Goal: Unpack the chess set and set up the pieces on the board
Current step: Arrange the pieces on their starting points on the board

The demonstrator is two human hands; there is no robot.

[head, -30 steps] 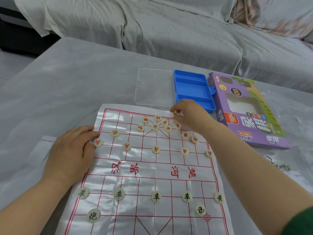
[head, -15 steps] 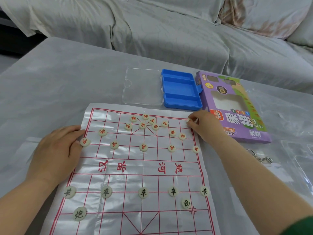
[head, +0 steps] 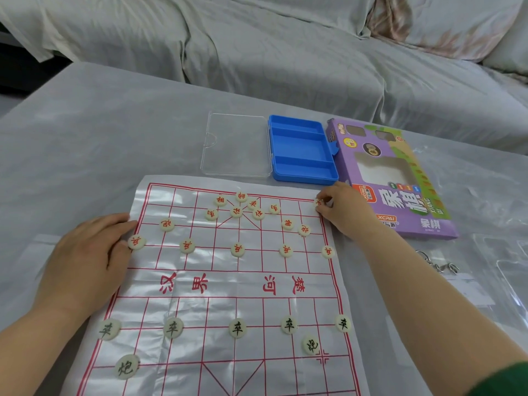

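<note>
A glossy white board sheet [head: 217,284] with red grid lines lies on the table in front of me. Several cream discs with red characters [head: 237,249] stand on its far half, and several with black characters [head: 237,328] on its near half. My right hand [head: 347,212] pinches one red-marked piece [head: 317,202] at the board's far right corner. My left hand [head: 85,261] lies flat on the board's left edge, fingers beside a red piece [head: 136,242].
Just beyond the board lies an open blue plastic case [head: 303,150] with its clear lid [head: 237,144] flat on the left. A purple chess box [head: 400,178] lies at the right. Metal key rings [head: 441,265] and clear plastic lie further right. A covered sofa [head: 285,52] stands behind.
My right hand has carried a red piece from the top middle of the board to its far right corner. My left hand has stayed on the left edge.
</note>
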